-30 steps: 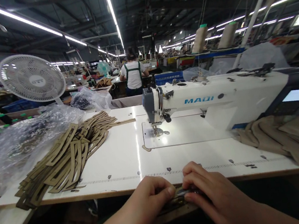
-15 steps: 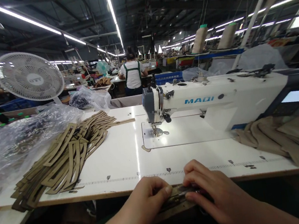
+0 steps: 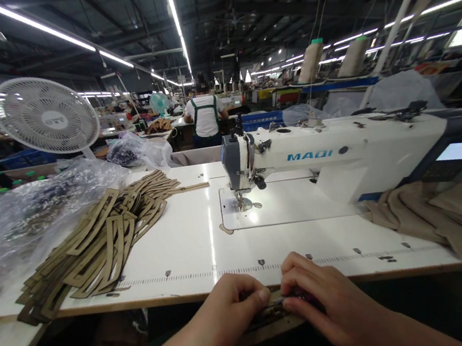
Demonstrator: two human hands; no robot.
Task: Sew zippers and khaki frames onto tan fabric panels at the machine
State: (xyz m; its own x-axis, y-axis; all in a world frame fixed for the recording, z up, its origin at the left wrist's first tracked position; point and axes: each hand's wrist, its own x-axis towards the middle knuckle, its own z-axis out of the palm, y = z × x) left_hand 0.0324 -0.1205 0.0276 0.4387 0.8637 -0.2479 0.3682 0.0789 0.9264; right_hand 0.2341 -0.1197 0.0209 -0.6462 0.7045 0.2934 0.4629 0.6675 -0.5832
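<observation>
A partly hidden tan fabric piece (image 3: 274, 311) is pinched by both the left hand (image 3: 231, 306) and the right hand (image 3: 319, 289), just before the bench (image 3: 173, 252); frame-shaped tan cutouts (image 3: 111, 241) are heaped left of the sewing machine (image 3: 297, 158), on the bench.

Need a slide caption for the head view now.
Left hand and right hand pinch a brownish piece by the white table, before a sewing machine, tan cutouts piled at left.
</observation>
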